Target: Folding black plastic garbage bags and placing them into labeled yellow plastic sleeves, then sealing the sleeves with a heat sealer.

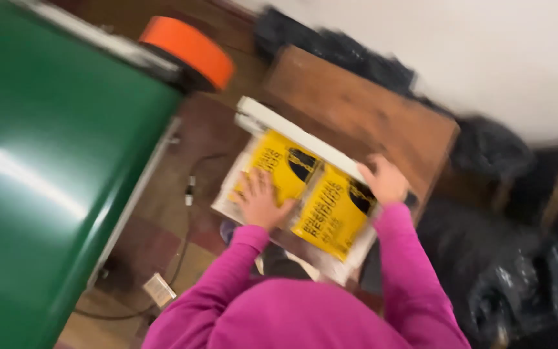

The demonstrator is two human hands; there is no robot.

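Left hand (259, 200) flat, fingers spread, on yellow bags (318, 194); right hand (385, 181) open at stack edge, gripping nothing; bags laid flat on wooden surface (356, 110), not lifted yet.

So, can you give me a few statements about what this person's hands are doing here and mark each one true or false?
1. The left hand lies flat on the yellow printed sheets. True.
2. The sleeves are blue. False: they are pink.
3. The right hand is at the sheets' far edge, beside the white bar. True.
4. An orange roll lies on top of the sheets. False: it sits apart, by the green surface.
5. The sheets rest on the wooden table. True.
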